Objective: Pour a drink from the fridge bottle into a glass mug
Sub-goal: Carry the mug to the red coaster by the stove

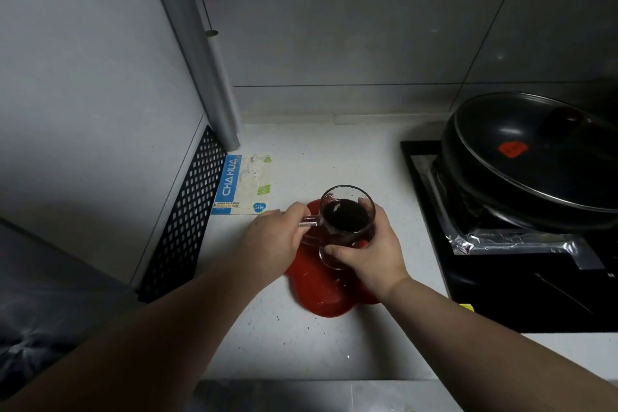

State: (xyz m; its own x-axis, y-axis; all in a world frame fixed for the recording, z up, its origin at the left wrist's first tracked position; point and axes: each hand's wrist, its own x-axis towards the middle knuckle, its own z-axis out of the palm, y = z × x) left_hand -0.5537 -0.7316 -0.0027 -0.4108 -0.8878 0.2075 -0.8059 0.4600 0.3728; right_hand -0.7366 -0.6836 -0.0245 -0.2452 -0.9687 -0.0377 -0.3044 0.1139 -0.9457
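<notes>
We reach both bare forearms forward from the lower corners of the view, and they converge ahead of us. Our left grip (274, 237) lies palm down with the knuckles up, its thumb and curled fingers pinching the handle of the glass mug (346, 216). Our right grip (371, 254) wraps the mug's body from the right, thumb across the near side and fingertips showing at the far side. Both wrists are nearly straight. The two grips sit close, parted only by the mug.
</notes>
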